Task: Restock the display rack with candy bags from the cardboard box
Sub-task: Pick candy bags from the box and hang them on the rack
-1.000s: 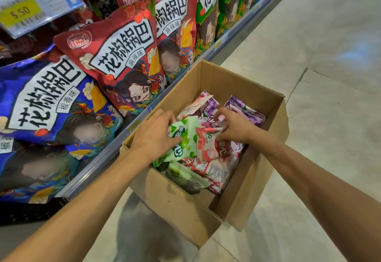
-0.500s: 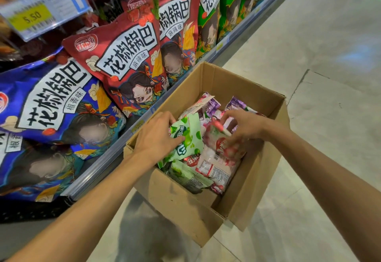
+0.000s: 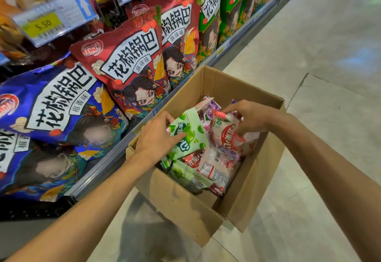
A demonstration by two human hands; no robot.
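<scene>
Our two bare arms and hands

We see our left hand (image 3: pixel 157 138) and right hand (image 3: pixel 250 118) with nothing worn on them: no gloves, no rings that we can make out, no watch or band at either wrist. Both forearms run uncovered from the wrists down to the lower edge of the view, and no sleeve shows anywhere along them. The fingers are slim, the nails short and plain where we can see them.

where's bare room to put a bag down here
Bare floor runs right of the cardboard box and beyond it. The box is packed with candy bags under both hands, left and right. The shelf is crowded with big snack bags.
</scene>
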